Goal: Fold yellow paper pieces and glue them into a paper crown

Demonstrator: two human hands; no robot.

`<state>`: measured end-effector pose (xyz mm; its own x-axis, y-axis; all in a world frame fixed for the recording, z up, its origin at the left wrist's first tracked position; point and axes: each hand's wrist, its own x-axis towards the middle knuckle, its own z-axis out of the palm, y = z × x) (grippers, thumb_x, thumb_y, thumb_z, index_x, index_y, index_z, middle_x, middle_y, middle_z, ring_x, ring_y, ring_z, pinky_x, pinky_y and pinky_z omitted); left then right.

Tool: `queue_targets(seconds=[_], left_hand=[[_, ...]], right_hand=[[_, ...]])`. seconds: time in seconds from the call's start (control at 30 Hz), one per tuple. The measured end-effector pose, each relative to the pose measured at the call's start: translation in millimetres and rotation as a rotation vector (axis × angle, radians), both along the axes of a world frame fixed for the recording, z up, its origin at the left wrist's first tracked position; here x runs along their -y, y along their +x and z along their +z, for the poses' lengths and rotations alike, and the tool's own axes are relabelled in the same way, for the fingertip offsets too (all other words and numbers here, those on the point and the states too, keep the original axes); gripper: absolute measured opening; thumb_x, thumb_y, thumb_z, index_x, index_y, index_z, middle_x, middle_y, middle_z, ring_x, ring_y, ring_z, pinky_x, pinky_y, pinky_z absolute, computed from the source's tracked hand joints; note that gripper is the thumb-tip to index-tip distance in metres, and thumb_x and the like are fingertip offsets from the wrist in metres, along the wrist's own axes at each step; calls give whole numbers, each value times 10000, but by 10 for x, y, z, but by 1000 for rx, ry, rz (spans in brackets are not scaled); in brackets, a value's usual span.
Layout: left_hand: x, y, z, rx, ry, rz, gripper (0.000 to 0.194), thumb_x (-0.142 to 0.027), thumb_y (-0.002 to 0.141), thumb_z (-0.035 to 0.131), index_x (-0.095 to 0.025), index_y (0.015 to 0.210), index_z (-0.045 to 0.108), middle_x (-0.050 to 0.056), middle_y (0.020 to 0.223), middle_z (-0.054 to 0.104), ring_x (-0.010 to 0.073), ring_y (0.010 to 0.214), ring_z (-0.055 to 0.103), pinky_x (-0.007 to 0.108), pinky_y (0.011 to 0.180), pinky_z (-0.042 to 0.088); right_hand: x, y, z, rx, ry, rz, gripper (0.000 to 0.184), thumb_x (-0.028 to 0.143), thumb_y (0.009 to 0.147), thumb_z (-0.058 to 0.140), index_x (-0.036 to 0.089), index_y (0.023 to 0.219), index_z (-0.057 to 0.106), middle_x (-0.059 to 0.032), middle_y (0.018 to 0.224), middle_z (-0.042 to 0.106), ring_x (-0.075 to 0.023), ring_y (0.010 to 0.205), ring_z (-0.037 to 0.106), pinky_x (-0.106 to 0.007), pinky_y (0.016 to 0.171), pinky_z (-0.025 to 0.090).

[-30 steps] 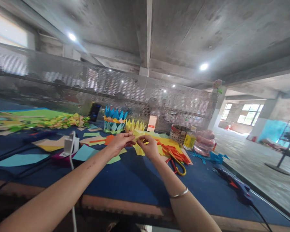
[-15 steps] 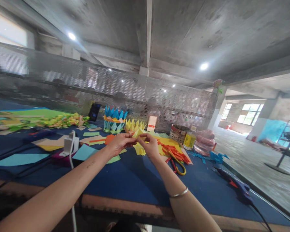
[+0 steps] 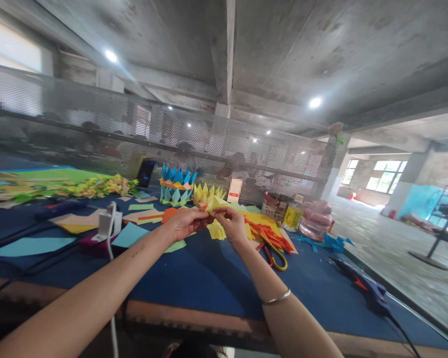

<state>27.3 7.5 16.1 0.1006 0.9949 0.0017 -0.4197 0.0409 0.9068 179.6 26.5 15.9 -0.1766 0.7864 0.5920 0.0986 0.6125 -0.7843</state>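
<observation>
Your left grip (image 3: 188, 223) pinches the near edge of the folded yellow paper (image 3: 217, 202), which is held up over the blue tabletop (image 3: 194, 283). Expect it to be very light, crisp along its creases, but easily crushed or torn; hold it softly by the folded edges. Your right grip (image 3: 232, 226) pinches it from the other side.

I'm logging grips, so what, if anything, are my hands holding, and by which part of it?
A folded piece of yellow paper, pinched at its near edge by the left hand and right hand.
</observation>
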Motion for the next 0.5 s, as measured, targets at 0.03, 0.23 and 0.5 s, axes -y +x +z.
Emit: queue_targets(seconds=[0.03, 0.23, 0.5], left_hand=[[0, 1, 3, 6, -1, 2, 136, -9, 778, 574, -92, 751, 679, 86, 694, 719, 125, 628, 677, 184, 578, 510], [0, -8, 19, 8, -11, -6, 153, -21, 789, 557, -92, 734, 681, 94, 704, 715, 125, 625, 676, 180, 581, 515], [16, 0, 25, 33, -16, -17, 167, -8, 785, 548, -77, 718, 683, 102, 673, 715, 126, 603, 673, 181, 584, 523]], right_hand=[[4, 0, 1, 2, 3, -1, 134, 249, 671, 598, 187, 731, 701, 7, 651, 644, -111, 563, 483, -242, 587, 404], [17, 2, -1, 25, 17, -16, 146, 244, 669, 578, 192, 718, 705, 2, 670, 654, -117, 577, 502, -243, 593, 409], [-2, 19, -3, 68, 25, -9, 139, 235, 669, 566, 189, 702, 693, 21, 587, 598, -93, 499, 443, -215, 508, 348]])
